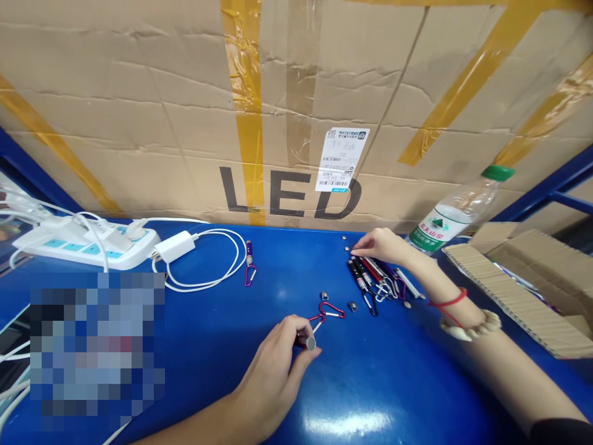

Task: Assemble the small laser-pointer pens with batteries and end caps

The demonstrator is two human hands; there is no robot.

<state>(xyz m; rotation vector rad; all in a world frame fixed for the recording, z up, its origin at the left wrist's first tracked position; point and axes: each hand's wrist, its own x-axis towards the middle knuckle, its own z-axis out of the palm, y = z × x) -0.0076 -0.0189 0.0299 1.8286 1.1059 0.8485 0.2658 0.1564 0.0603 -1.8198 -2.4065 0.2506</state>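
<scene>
Left hand (278,361) curled round one keychain flashlight (301,341); others (357,275) bunched on bench (287,266), completeness unclear; right hand (384,244) pinched by button cell (346,248), contents unclear.

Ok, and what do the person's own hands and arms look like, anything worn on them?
Both hands are ungloved. Around the right hand's wrist are a thin red cord and a chunky bracelet of pale, uneven beads. A black sleeve edge shows farther up that arm. The left hand has no visible jewellery, and no sleeve shows on its forearm.
</scene>
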